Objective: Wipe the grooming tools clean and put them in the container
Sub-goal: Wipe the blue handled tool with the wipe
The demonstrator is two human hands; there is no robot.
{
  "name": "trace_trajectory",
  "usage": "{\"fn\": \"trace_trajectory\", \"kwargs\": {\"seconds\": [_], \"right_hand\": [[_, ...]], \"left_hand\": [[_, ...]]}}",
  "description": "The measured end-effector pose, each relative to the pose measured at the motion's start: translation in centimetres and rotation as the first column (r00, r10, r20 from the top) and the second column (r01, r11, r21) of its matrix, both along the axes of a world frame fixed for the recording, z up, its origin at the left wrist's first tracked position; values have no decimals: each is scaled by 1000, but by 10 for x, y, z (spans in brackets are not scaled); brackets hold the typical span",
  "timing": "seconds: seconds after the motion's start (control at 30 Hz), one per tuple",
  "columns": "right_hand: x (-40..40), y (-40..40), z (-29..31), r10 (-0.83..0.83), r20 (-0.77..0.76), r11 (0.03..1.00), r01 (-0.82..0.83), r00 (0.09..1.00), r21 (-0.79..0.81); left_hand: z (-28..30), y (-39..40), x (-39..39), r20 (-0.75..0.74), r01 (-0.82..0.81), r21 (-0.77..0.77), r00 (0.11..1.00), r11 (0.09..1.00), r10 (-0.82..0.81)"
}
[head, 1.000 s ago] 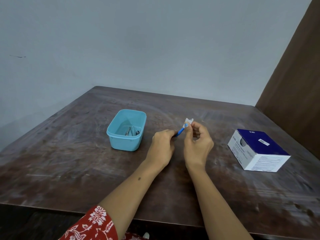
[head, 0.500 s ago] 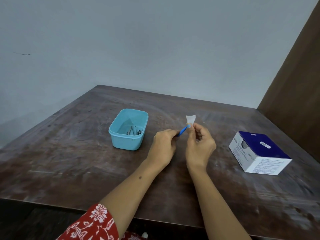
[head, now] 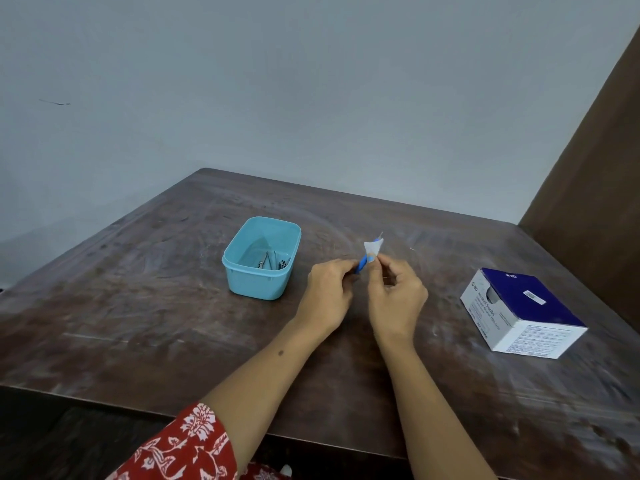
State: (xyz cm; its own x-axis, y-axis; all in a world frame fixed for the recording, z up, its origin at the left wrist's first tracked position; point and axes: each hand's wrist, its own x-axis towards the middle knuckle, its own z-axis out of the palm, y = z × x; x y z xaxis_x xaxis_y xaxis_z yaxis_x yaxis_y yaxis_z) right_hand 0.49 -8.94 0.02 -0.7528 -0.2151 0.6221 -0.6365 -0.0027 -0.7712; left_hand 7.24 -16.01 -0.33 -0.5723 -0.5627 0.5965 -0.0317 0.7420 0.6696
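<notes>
Over the middle of the table, my left hand [head: 327,292] grips the lower end of a small blue-handled tool [head: 362,265]. My right hand [head: 394,292] pinches a small white wipe [head: 372,248] wrapped around the tool's upper end; the tip is mostly hidden by the wipe. A light blue plastic container [head: 262,261] stands to the left of my hands, with a few small metal grooming tools [head: 272,263] lying in its bottom.
A blue and white box of alcohol swabs [head: 523,311] sits on the right side of the dark wooden table [head: 138,306]. A grey wall runs behind, and a brown panel [head: 595,188] rises at the far right.
The wipe has slid up and down along the blue tool between my right fingers. Both hands stay in about the same place. The view has shifted slightly.
</notes>
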Motion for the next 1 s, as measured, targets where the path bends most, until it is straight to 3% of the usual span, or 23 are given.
{"fn": "trace_trajectory", "kwargs": {"seconds": [0.2,0.63,0.83,1.0], "right_hand": [[1,1,6,11,106,996,-2,994,-85],[1,0,2,79,143,995,-71,987,-65],[-2,1,3,22,151,991,-1,988,-137],[-2,-2,-1,79,168,997,-82,983,8]], "left_hand": [[-3,-2,-1,52,7,1,999,1000,-7],[-1,0,1,63,21,-15,998,1000,-20],[-3,1,-1,90,61,4,994,998,-61],[-1,-2,1,29,57,-25,998,998,-56]]}}
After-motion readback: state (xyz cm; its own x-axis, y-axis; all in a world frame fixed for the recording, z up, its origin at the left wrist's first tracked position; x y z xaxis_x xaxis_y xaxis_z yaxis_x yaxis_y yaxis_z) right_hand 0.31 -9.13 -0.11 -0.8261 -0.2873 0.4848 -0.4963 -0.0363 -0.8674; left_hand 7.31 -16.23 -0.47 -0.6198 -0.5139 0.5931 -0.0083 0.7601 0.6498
